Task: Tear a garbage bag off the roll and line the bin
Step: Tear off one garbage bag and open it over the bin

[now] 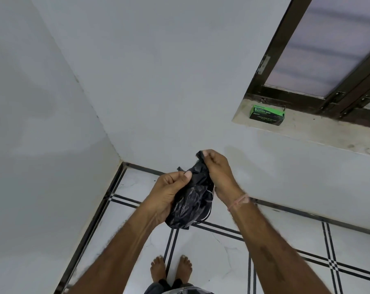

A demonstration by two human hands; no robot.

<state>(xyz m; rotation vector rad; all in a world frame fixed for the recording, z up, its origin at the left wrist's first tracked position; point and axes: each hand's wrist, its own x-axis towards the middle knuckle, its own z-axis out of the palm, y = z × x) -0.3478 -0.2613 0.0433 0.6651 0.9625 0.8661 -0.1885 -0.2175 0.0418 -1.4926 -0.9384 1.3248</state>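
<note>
A crumpled black garbage bag hangs bunched between both my hands in front of me, over the floor. My left hand grips the bag's lower bulk, thumb pressed on its top edge. My right hand pinches the bag's upper edge between thumb and fingers. A green and black garbage bag box lies on the window sill at the upper right, well beyond both hands. No bin is in view.
I stand barefoot in a room corner on white tiles with black lines. White walls meet at the left. A dark-framed window stands above the stone sill on the right.
</note>
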